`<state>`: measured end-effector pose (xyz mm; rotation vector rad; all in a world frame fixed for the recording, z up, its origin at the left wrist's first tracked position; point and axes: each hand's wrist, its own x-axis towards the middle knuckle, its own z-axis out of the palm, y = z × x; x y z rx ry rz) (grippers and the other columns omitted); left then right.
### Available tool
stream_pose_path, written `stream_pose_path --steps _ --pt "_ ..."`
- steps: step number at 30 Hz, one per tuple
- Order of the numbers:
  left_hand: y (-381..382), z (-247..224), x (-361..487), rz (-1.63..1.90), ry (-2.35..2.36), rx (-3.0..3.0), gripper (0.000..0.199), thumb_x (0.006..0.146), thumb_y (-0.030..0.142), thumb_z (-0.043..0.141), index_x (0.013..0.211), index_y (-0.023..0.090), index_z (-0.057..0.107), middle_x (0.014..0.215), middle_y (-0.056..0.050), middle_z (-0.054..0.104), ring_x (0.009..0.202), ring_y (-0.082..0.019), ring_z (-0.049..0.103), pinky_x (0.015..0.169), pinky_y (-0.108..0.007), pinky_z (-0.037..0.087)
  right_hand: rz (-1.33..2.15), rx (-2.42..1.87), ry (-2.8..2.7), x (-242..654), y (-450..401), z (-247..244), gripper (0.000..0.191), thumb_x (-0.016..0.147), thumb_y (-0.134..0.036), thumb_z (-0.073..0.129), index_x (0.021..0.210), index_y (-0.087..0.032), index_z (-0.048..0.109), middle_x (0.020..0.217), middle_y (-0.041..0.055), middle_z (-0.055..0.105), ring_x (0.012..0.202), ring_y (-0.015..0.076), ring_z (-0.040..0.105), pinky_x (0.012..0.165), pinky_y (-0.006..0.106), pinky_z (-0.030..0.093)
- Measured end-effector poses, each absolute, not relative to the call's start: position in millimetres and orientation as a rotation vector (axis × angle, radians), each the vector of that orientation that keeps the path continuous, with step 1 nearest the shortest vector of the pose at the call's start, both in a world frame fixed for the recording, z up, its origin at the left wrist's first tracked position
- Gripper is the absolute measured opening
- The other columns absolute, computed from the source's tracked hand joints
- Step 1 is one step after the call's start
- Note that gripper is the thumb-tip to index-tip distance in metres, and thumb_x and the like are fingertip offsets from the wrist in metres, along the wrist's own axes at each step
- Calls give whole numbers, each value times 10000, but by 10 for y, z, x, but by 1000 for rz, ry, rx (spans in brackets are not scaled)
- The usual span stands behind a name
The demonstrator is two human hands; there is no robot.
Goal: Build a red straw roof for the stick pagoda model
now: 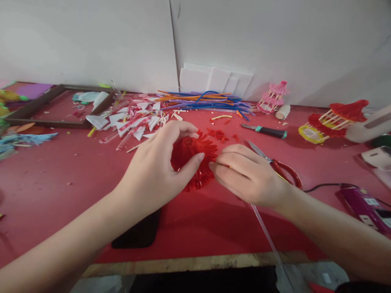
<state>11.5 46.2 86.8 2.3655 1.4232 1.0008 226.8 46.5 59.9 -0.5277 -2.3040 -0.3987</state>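
A red fringed piece (206,148), built from fuzzy pipe-cleaner strips that fan out from a narrow top, sits between both hands above the table. My left hand (155,156) curves around its left side, fingers over the top and thumb across the front. At its right edge, my right hand (250,173) is closed in a pinch; the fingertips partly hide what they grip there. Scissors with red handles (285,171) lie just behind my right hand. Short red pipe-cleaner snippets (217,135) are scattered behind the piece.
A utility knife (270,132) lies behind the scissors. Small pagoda models, one pink (273,97) and one red and yellow (334,120), stand at the right. Pipe cleaners (201,100), wrapper scraps (134,118) and a dark frame (49,122) lie behind. A black phone-like slab (137,234) is near the front edge.
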Motion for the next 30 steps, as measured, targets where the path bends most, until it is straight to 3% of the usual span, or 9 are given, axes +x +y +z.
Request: stream_pose_path --steps 5,11,17,23,30 --pt "447 862 171 1030 1444 2342 311 863 185 650 1149 240 540 1139 -27 691 1092 -223 694 1005 -361 561 -397 -518 -2313 2291 469 573 192 927 -32 609 801 -163 668 803 63 685 809 190 624 739 347 610" --pt "437 917 204 968 1454 2334 332 867 129 634 1163 223 517 1129 -18 680 1114 -188 672 1006 -334 539 -380 -476 -2287 2298 459 572 110 879 -5 675 867 -109 710 858 116 721 825 233 673 771 369 619" --pt "461 903 193 993 1449 2332 377 826 156 677 1152 255 517 1126 -18 685 1100 -225 683 978 -392 560 -400 -452 -2271 2296 484 551 87 881 -14 678 866 -97 699 852 102 716 840 216 673 779 358 635" --pt "500 922 131 952 1403 2293 232 905 241 579 1133 262 545 1166 -35 703 1111 -250 701 996 -439 567 -370 -478 -2297 2324 496 514 111 927 -43 612 981 -111 680 935 108 717 929 227 647 847 390 621" --pt "494 950 132 921 1431 2312 264 869 224 615 1120 274 551 1154 -20 712 1081 -231 713 974 -377 581 -160 -600 -2267 2284 518 527 262 966 -26 419 991 -158 645 927 94 664 904 213 612 850 420 572"
